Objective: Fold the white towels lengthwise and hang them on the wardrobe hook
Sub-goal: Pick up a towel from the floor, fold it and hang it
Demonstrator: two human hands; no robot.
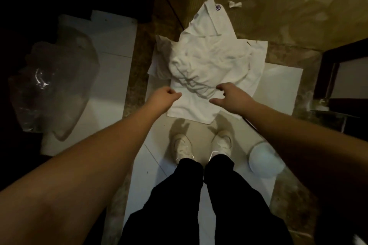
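Observation:
A heap of white towels [211,63] lies crumpled on a white board on the floor in front of my feet. One towel with a small blue logo [218,7] sticks out at the far end. My left hand [166,96] is curled into a fist at the near left edge of the heap, and no cloth rises with it. My right hand [229,95] hovers over the near right part, fingers bent downward and thumb spread, with nothing held. Shadows of both hands fall on the floor near my shoes. No wardrobe hook is in view.
A crumpled clear plastic bag [51,85] lies on a white panel [115,45] at the left. A white round object [262,163] sits by my right foot. Dark furniture [338,77] stands at the right. A paper scrap [235,4] and a black cable [171,6] lie beyond the heap.

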